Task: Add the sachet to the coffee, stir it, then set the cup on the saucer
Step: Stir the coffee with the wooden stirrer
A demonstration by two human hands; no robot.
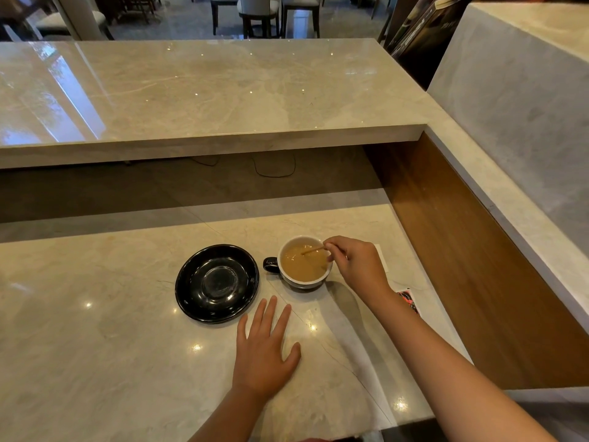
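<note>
A black cup [271, 264] with a white inside stands on the marble counter, handle to the left, holding light brown coffee [302, 264]. My right hand [357, 266] is at the cup's right rim, pinching a thin wooden stir stick [314, 250] whose tip dips into the coffee. A black glossy saucer [216, 283] lies bare just left of the cup. My left hand [264, 349] rests flat on the counter in front of the saucer and cup, fingers spread, holding nothing. A red and black sachet wrapper [408, 299] lies partly hidden behind my right forearm.
A raised marble ledge [207, 135] overhangs the back of the counter. A wooden side wall [471, 260] bounds the right. A white paper napkin [384, 260] peeks out behind my right hand. Chairs stand far behind.
</note>
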